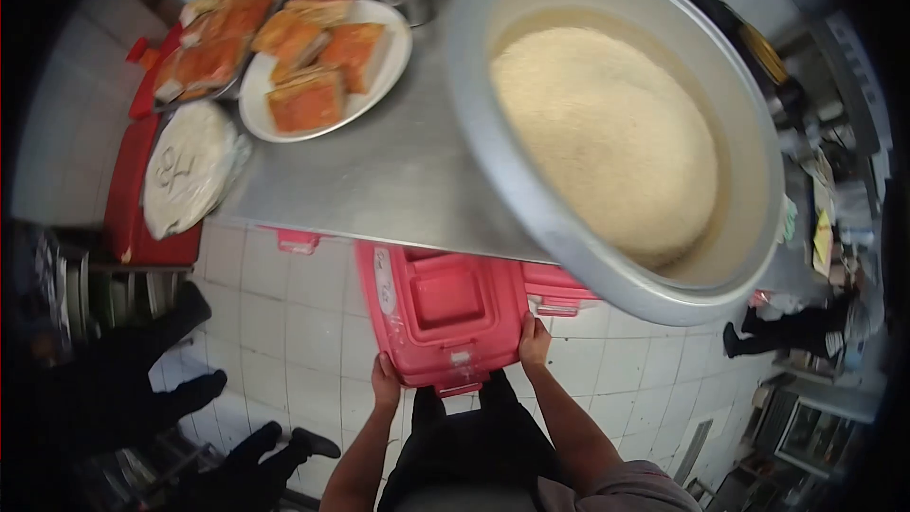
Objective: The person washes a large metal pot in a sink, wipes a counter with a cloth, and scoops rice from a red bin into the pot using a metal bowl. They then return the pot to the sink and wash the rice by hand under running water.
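A pink lidded container (445,299) sits low at the front edge of the steel table (379,180), its far end under the tabletop. My left hand (386,381) grips its near left corner, and my right hand (534,339) holds its right side, fingers partly hidden beneath the rim. More pink plastic (559,289) shows just to the right of it. Above on the table stands a large metal pot (493,161) with pale, grain-like contents (607,142).
An oval white plate (393,76) of orange-topped slices and a tray of similar pieces (227,33) lie at upper left. Beside them is a round wrapped item (190,166) on a red box (133,190). Other people's legs (171,322) show at left and right (787,332).
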{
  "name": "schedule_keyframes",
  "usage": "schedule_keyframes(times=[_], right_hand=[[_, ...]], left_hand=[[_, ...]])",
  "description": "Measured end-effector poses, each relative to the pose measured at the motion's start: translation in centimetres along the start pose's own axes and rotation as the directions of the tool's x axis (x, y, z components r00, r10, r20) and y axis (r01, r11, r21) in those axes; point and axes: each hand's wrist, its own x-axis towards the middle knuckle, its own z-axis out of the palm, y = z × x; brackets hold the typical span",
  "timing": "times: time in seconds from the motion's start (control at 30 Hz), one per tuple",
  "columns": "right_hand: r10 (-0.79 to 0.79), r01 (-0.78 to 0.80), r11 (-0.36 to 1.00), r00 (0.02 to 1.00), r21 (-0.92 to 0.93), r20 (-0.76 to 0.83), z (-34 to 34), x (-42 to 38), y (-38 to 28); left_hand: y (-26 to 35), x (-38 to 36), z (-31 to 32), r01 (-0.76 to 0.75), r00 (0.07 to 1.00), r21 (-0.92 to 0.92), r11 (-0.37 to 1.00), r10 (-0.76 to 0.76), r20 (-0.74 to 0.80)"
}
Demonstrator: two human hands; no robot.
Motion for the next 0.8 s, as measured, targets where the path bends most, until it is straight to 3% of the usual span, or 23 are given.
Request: schedule_keyframes(times=[0.07, 0.13, 0.17, 0.27, 0.3, 0.37, 0.43, 0.47, 0.5, 0.53, 0.6, 0.67, 0.7, 0.8], right_hand=[[-0.013, 0.014, 1.0, 1.0, -0.017, 0.025, 1.3, -2.1, 0.6], [-0.214, 0.224, 0.952, 0.974, -0.208, 0.07, 1.6, -1.9, 2.5], [-0.356, 0.349, 0.871, 0.933, -0.347, 0.044, 1.0, -2.3, 2.0], [-0.403, 0.449, 0.804, 0.893, -0.39, 0.199, 0.0, -2.9, 2.2], [-0.349, 0.414, 0.822, 0.909, -0.391, 0.229, 0.1, -2.9, 2.4], [-0.224, 0.329, 0.854, 0.932, -0.402, 0.286, 0.8, -3.5, 3.6], [-0.262, 0.354, 0.856, 0.925, -0.376, 0.274, 2.1, -3.6, 5.2], [-0.283, 0.367, 0.858, 0.921, -0.359, 0.266, 2.8, -3.6, 5.6], [-0.039, 0.122, 0.958, 0.952, -0.261, 0.302, 3.5, -3.9, 6.1], [0.03, 0.072, 0.949, 0.949, -0.308, 0.312, 4.2, -4.5, 5.7], [0.16, -0.021, 0.917, 0.935, -0.399, 0.316, 5.1, -5.9, 3.2], [0.178, -0.057, 0.935, 0.928, -0.349, 0.326, 5.1, -6.2, 2.4], [0.168, -0.054, 0.939, 0.934, -0.34, 0.316, 5.3, -6.4, 2.5], [0.129, -0.025, 0.942, 0.947, -0.333, 0.293, 6.7, -5.7, 4.0]], left_hand=[[-1.8, -1.4, -1.3, 0.023, 0.995, 0.078, 0.997, -0.015, -0.101], [-3.6, -1.5, -1.7, -0.015, 0.989, 0.105, 0.994, 0.03, -0.144], [-3.9, -1.4, -2.4, -0.006, 0.997, 0.355, 0.935, 0.032, -0.067], [-5.0, -2.2, -1.2, -0.013, 0.98, 0.561, 0.827, 0.123, -0.158], [-6.9, -2.0, -0.6, 0.001, 0.987, 0.543, 0.84, 0.086, -0.135], [-8.4, -1.8, 0.9, 0.16, 0.977, 0.389, 0.907, -0.088, -0.196], [-11.8, -1.1, 2.1, 0.342, 0.936, 0.176, 0.923, -0.317, -0.152], [-9.2, -1.1, 1.8, 0.515, 0.852, -0.058, 0.855, -0.518, -0.069], [-6.6, -1.6, 1.6, 0.66, 0.739, -0.268, 0.702, -0.671, 0.062], [-4.2, -1.6, 1.3, 0.762, 0.609, -0.434, 0.48, -0.759, 0.229], [-8.2, -0.3, 2.2, 0.732, 0.647, -0.487, 0.477, -0.71, 0.278], [-10.7, 0.6, 3.0, 0.711, 0.658, -0.551, 0.438, -0.692, 0.299], [-11.1, 0.5, 3.1, 0.676, 0.701, -0.548, 0.493, -0.659, 0.271], [-8.8, 1.6, 3.4, 0.661, 0.651, -0.571, 0.487, -0.751, 0.113]])
